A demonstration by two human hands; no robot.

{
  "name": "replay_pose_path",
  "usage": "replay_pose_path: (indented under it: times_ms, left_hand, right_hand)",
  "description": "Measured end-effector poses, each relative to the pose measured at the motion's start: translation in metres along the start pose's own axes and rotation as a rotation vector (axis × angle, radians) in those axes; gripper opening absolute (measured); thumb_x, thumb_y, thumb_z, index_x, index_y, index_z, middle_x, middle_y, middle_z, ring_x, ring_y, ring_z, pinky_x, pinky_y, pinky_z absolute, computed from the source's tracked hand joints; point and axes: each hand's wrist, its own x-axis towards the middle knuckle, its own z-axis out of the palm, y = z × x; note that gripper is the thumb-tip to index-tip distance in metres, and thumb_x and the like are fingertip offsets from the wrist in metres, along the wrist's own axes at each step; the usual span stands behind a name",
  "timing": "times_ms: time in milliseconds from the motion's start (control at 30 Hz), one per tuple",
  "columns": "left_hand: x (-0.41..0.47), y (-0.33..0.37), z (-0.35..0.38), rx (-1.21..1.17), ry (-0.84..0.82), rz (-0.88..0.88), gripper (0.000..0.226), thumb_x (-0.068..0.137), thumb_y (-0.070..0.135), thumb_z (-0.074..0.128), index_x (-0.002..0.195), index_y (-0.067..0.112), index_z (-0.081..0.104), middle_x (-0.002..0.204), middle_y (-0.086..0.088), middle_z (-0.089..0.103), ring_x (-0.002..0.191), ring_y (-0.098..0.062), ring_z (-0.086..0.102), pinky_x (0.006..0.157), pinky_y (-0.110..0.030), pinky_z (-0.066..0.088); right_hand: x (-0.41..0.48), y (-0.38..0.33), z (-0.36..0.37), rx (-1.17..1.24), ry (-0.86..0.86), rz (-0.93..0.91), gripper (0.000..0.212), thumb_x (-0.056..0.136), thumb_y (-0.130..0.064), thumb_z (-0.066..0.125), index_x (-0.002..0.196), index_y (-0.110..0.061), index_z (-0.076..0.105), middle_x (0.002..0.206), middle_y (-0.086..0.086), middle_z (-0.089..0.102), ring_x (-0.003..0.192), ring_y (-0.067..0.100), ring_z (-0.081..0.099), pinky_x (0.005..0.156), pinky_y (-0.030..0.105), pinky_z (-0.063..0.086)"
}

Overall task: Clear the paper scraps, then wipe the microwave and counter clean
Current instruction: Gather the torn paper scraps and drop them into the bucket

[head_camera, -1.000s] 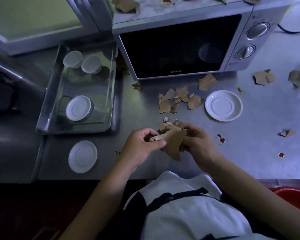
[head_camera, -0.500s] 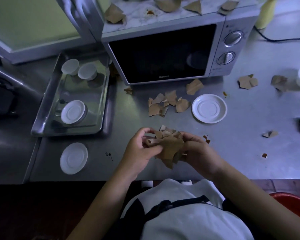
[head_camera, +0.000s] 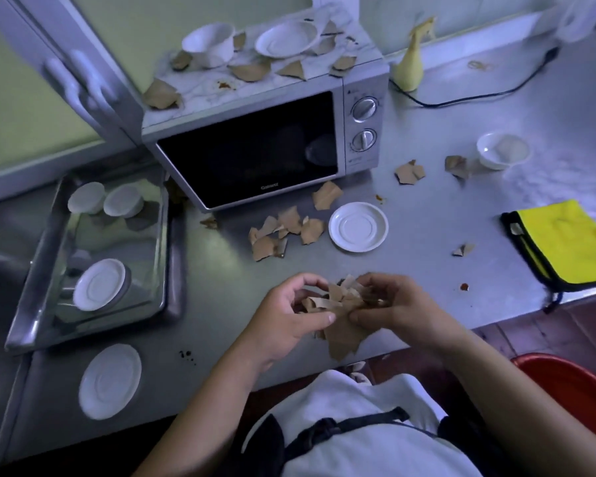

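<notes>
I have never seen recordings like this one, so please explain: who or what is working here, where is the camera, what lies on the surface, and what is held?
There is no machine here. A person works with two bare hands, and the single camera sits on the person's head, looking forward and down. That is why you see the arms from above.

The left hand and the right hand together grip a bundle of brown paper scraps above the front edge of the steel counter.

On the counter stands a microwave with more scraps, two white bowls and a stain on its top. In front of it lie loose scraps beside a white saucer. To the left is a metal tray holding white dishes; to the right, a yellow cloth.
</notes>
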Motion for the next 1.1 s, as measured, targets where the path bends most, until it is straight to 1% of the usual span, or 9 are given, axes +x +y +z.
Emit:
replay_pose_path:
  times_ms: [100,233,333,433,533,700,867,1000,1100]
  left_hand:
    - [-0.002,0.004,0.001,-0.005,-0.08,0.015,0.034,0.071,0.004,0.078,0.094,0.028,0.07,0.088,-0.004,0.074,0.072,-0.014,0.065,0.064,-0.026,0.055]
    - [-0.012,-0.003,0.011,-0.026,-0.206,0.019,0.032,0.07,0.006,0.075,0.09,0.03,0.07,0.08,-0.003,0.072,0.067,-0.014,0.062,0.061,-0.026,0.052]
    - [-0.023,-0.021,0.025,-0.073,-0.31,-0.007,0.03,0.072,0.008,0.077,0.095,0.026,0.07,0.086,-0.003,0.072,0.075,-0.015,0.065,0.067,-0.028,0.054]
    - [-0.031,-0.04,0.045,-0.1,-0.417,-0.025,0.037,0.072,0.007,0.079,0.102,0.027,0.07,0.099,-0.007,0.073,0.087,-0.016,0.069,0.075,-0.031,0.056]
    - [-0.038,-0.049,0.076,-0.056,-0.513,-0.022,0.038,0.07,0.005,0.078,0.101,0.026,0.071,0.102,-0.009,0.074,0.093,-0.017,0.069,0.081,-0.03,0.055]
    - [-0.043,-0.051,0.129,0.099,-0.668,-0.057,0.034,0.065,0.01,0.075,0.095,0.027,0.071,0.094,-0.011,0.074,0.085,-0.017,0.068,0.074,-0.038,0.059]
    - [-0.026,-0.053,0.179,0.28,-0.732,-0.08,0.029,0.068,0.006,0.072,0.092,0.022,0.072,0.091,-0.009,0.075,0.084,-0.019,0.07,0.075,-0.038,0.061]
    - [-0.008,-0.054,0.241,0.367,-0.771,-0.201,0.032,0.072,0.007,0.072,0.1,0.023,0.073,0.097,-0.008,0.075,0.093,-0.026,0.073,0.073,-0.037,0.06]
    - [0.007,-0.061,0.3,0.412,-0.781,-0.327,0.033,0.075,0.007,0.072,0.102,0.026,0.073,0.099,-0.007,0.076,0.093,-0.025,0.073,0.073,-0.033,0.06]
  right_hand:
    - [-0.019,-0.003,0.004,-0.055,0.097,-0.009,0.02,0.079,0.006,0.076,0.091,-0.01,0.074,0.086,0.007,0.073,0.082,0.017,0.067,0.077,0.032,0.054]
    - [-0.058,0.004,0.02,-0.088,0.231,0.05,0.016,0.08,0.004,0.075,0.083,-0.011,0.073,0.076,-0.001,0.07,0.072,0.01,0.063,0.067,0.024,0.051]
    - [-0.091,0.016,0.032,-0.011,0.403,0.096,0.013,0.079,0.008,0.074,0.08,-0.005,0.072,0.075,0.01,0.069,0.071,0.017,0.064,0.067,0.031,0.052]
    - [-0.127,0.035,0.042,0.125,0.635,0.138,0.011,0.079,0.006,0.075,0.085,-0.003,0.073,0.088,0.026,0.072,0.077,0.03,0.069,0.078,0.044,0.055]
    - [-0.167,0.047,0.043,0.179,0.77,0.167,0.018,0.078,0.005,0.075,0.091,-0.008,0.076,0.092,0.021,0.074,0.082,0.032,0.072,0.081,0.045,0.057]
    - [-0.221,0.058,0.024,0.185,0.821,0.181,0.032,0.077,0.01,0.073,0.099,-0.013,0.076,0.094,0.013,0.076,0.084,0.021,0.073,0.072,0.031,0.059]
    - [-0.243,0.078,-0.007,0.226,0.913,0.169,0.027,0.077,0.01,0.075,0.099,-0.006,0.074,0.083,0.005,0.075,0.076,0.016,0.07,0.071,0.032,0.06]
    - [-0.267,0.104,-0.057,0.274,0.89,0.218,0.022,0.078,0.002,0.077,0.095,-0.012,0.074,0.089,0.009,0.075,0.079,0.018,0.07,0.072,0.029,0.058]
    - [-0.29,0.132,-0.102,0.363,0.877,0.286,0.02,0.076,-0.002,0.08,0.089,-0.016,0.075,0.085,0.006,0.076,0.076,0.017,0.071,0.067,0.026,0.055]
